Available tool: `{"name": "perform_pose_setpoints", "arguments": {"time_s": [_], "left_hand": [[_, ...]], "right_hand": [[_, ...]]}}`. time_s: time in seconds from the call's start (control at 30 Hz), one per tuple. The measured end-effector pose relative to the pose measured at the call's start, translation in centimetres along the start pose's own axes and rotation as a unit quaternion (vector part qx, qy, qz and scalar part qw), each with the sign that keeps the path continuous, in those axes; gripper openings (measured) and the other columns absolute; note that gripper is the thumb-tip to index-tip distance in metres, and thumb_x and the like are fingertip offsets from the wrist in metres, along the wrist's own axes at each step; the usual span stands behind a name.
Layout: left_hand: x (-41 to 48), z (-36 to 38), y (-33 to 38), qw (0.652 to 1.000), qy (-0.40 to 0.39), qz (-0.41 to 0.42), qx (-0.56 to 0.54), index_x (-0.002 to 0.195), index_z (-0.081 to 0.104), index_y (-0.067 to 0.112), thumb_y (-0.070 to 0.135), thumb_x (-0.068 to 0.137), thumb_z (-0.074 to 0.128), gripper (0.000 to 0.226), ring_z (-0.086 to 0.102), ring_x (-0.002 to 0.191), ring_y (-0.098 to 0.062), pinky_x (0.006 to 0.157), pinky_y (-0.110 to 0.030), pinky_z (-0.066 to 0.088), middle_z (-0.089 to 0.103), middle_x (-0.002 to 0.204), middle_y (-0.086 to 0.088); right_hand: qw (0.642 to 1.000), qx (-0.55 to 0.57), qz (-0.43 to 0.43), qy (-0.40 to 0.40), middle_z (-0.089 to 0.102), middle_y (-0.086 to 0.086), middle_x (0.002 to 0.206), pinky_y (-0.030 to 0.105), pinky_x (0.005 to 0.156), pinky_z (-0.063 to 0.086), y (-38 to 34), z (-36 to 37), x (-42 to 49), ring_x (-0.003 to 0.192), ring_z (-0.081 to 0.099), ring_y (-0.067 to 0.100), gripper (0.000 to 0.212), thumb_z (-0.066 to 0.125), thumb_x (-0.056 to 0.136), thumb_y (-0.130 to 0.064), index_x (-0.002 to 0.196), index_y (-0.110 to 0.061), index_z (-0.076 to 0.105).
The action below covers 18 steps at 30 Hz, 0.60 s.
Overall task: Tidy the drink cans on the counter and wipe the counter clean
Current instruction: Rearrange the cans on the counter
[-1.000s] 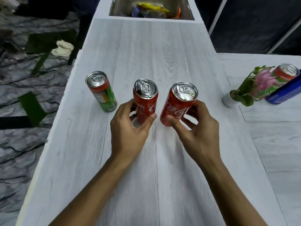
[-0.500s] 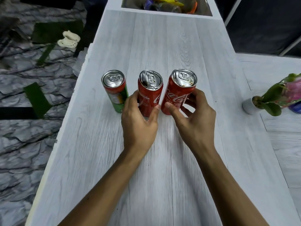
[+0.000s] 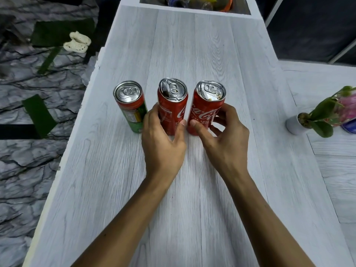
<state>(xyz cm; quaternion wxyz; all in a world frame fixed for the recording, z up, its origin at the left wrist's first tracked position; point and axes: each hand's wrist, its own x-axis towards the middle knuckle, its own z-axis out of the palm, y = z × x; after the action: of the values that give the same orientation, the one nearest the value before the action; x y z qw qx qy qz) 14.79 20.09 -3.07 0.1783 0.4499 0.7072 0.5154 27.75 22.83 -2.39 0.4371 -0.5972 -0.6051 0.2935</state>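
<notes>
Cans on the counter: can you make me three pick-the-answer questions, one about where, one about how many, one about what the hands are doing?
1. Where is the green can?
A. left end of the row
B. between the red cans
C. in the sink

2. How many cans stand in the row?
A. two
B. three
C. five

3. What is the left hand doing?
A. lying flat on the counter
B. gripping the middle red can
C. holding a cloth

Answers: 1 A, it stands left of both red cans. 2 B, one green and two red. 3 B, its fingers wrap that can, while the right hand grips the right red can.
</notes>
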Motion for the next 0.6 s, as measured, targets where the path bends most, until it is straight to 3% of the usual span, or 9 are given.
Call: {"name": "perform_pose_setpoints", "arguments": {"time_s": [0.2,0.37,0.43,0.53,0.6], "left_hand": [[-0.4,0.5,-0.1,1.000,0.008,-0.005,0.014,0.150,0.045,0.009,0.033,0.092,0.075,0.069,0.055,0.132,-0.013,0.104,-0.019,0.045,0.057,0.144,-0.003],[-0.8,0.8,-0.2,1.000,0.013,-0.017,0.011,0.154,0.039,0.011,0.036,0.095,0.071,0.072,0.051,0.135,-0.012,0.097,0.003,0.031,0.052,0.150,-0.003],[-0.9,0.9,-0.2,1.000,0.015,-0.019,0.011,0.156,0.037,0.013,0.036,0.096,0.070,0.073,0.049,0.137,-0.011,0.099,0.001,0.031,0.050,0.152,-0.002],[-1.1,0.9,-0.1,1.000,0.014,-0.020,0.006,0.159,0.031,0.013,0.036,0.097,0.069,0.076,0.045,0.144,-0.015,0.110,-0.017,0.039,0.045,0.158,-0.004],[-1.5,0.8,0.1,1.000,0.013,-0.024,0.001,0.160,0.028,0.012,0.035,0.098,0.069,0.078,0.040,0.147,-0.012,0.112,-0.015,0.036,0.041,0.161,-0.003]], "right_hand": [[1.000,-0.010,-0.002,0.001,0.067,-0.016,0.115,0.003,0.080,0.050,0.2,0.0,0.0,0.098,0.059,-0.022,0.061,0.086,0.083,-0.039,0.134,-0.022,0.057],[1.000,-0.022,-0.008,0.001,0.062,-0.021,0.115,-0.001,0.078,0.046,0.4,0.1,-0.2,0.097,0.054,-0.028,0.064,0.086,0.083,-0.040,0.136,-0.021,0.055],[1.000,-0.022,-0.010,0.000,0.060,-0.022,0.115,-0.002,0.078,0.045,0.5,0.1,-0.3,0.097,0.054,-0.028,0.065,0.086,0.083,-0.041,0.137,-0.022,0.054],[1.000,-0.018,-0.007,-0.005,0.058,-0.024,0.119,-0.001,0.079,0.045,0.5,-0.1,-0.4,0.099,0.055,-0.025,0.072,0.086,0.082,-0.045,0.140,-0.024,0.050],[1.000,-0.021,-0.001,-0.008,0.058,-0.020,0.130,0.003,0.082,0.047,0.5,-0.3,-0.7,0.105,0.057,-0.016,0.081,0.085,0.081,-0.051,0.146,-0.026,0.044]]}}
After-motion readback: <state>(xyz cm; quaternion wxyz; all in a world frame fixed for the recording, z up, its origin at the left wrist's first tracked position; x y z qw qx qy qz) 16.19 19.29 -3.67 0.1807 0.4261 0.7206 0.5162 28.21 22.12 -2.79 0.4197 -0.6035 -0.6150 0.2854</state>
